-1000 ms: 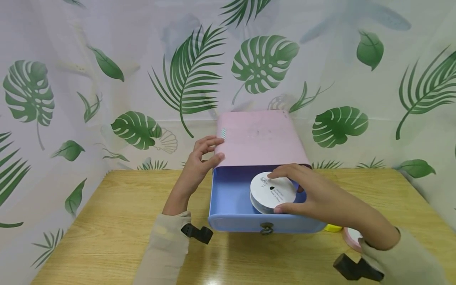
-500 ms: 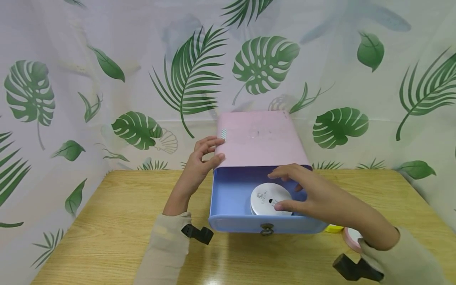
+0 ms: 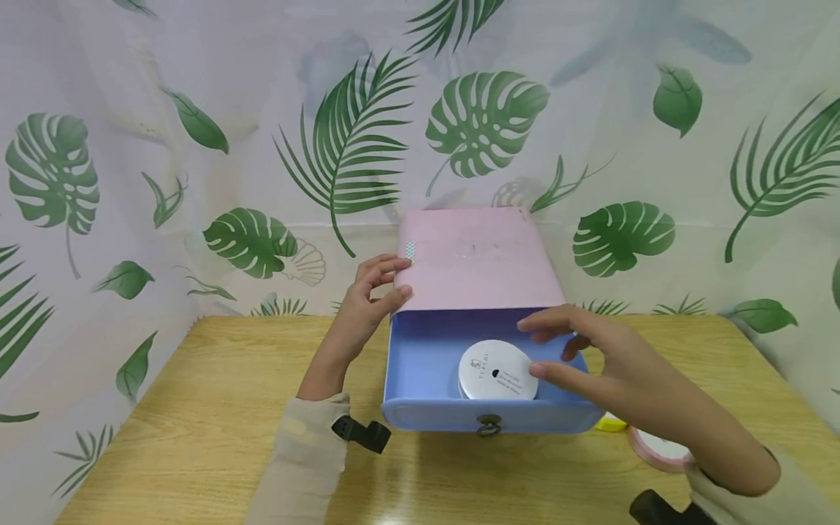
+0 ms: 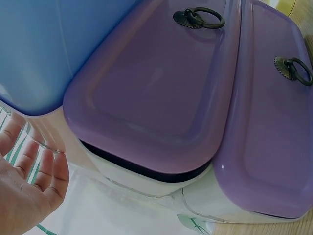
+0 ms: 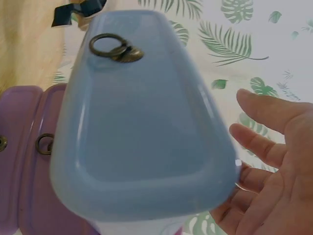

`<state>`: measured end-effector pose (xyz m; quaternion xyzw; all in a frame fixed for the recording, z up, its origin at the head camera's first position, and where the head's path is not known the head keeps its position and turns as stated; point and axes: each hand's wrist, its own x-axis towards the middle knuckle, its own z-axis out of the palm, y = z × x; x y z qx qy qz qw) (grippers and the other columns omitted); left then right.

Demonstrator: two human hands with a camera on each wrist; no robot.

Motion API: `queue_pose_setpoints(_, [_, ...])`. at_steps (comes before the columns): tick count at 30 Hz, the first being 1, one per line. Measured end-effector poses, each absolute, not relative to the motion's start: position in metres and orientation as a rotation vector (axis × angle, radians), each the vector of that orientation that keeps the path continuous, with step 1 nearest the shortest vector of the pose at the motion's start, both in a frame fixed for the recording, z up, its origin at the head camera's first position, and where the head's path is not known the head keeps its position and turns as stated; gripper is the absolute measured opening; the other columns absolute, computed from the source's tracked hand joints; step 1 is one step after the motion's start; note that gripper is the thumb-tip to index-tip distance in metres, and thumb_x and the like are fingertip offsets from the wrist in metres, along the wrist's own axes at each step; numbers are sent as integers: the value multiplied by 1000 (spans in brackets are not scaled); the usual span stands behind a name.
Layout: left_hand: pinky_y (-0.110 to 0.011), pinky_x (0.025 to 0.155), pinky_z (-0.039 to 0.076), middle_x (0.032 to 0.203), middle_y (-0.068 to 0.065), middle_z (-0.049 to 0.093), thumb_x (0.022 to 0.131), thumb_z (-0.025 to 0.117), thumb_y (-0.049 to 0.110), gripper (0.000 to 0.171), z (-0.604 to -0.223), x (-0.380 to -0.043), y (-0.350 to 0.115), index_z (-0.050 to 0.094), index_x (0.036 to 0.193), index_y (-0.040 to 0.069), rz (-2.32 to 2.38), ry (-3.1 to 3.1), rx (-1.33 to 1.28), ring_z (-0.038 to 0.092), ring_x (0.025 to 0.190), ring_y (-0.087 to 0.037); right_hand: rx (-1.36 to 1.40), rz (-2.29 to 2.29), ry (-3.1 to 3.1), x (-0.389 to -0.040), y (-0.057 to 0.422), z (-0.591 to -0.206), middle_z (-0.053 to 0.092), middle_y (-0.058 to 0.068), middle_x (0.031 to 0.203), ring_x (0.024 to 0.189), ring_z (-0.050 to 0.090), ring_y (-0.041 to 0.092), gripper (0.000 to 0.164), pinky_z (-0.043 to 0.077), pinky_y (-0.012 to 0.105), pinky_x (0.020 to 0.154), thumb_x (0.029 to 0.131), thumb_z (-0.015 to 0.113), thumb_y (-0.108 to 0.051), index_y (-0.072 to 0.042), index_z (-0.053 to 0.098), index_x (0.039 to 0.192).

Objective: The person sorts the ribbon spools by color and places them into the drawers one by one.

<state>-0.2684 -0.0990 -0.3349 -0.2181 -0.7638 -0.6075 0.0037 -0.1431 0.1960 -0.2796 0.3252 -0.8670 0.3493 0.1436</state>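
The spool [image 3: 505, 354] could be nudged against the drawer's front wall if the right hand [image 3: 610, 357] were drawn inward, since its thumb is held just beside the spool's right edge; whether it is touched cannot be told. The blue drawer [image 3: 429, 415] is pulled far out, so it might be tipped or jarred, it is judged, by any downward push on its near edge. The cabinet [image 3: 479, 270] could be shifted if too little pressure were given by the left hand [image 3: 364, 310], whose fingers are laid loosely against its left side. A knuckle could be caught between drawer and cabinet if the drawer were slid in with the right hand there. The hands are set well apart; nothing is gripped by the right one, its fingers being spread above the drawer's right side.

In the drawer, the spool is laid printed face up, right of the middle, its near edge hidden by the front wall. Two purple drawers [image 4: 151, 83] are seen below; their contents are hidden. On the tabletop [image 3: 230, 437], a pink-rimmed roll [image 3: 659, 452] and a yellow thing [image 3: 612, 422] are placed to the right.
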Motion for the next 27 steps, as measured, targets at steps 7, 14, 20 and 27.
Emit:
queue_pose_setpoints(7, [-49, 99, 35, 152, 1, 27, 92, 57, 28, 45, -336, -268, -99, 53, 136, 17, -1906, -2392, -676, 31, 133, -30, 912, 1041, -2422, -127, 204, -279, 64, -15, 111, 96, 59, -2, 43, 47, 12, 78, 80, 72, 2, -17, 63, 118])
queue_pose_setpoints(14, [-47, 99, 36, 153, 0, 25, 93, 57, 26, 46, -336, -269, -100, 52, 137, 15, -1907, -2392, -674, 30, 133, -30, 1023, 1030, -2365, -109, 214, -278, 65, -13, 112, 92, 61, 2, 48, 47, 15, 75, 78, 71, 9, -16, 62, 118])
queue_pose_setpoints(20, [-47, 98, 35, 153, -1, 25, 93, 57, 24, 46, -335, -268, -100, 51, 137, 14, -1912, -2391, -679, 30, 133, -31, 1060, 1011, -2401, -96, 217, -284, 67, -11, 108, 87, 61, 1, 54, 47, 16, 69, 74, 75, 8, -20, 62, 118])
queue_pose_setpoints(27, [-44, 97, 35, 153, -1, 25, 93, 57, 25, 46, -333, -267, -98, 52, 137, 13, -1925, -2387, -685, 30, 133, -30, 1222, 1174, -2400, -96, 222, -313, 68, -8, 114, 88, 64, 3, 53, 50, 17, 70, 76, 72, 9, -15, 61, 122])
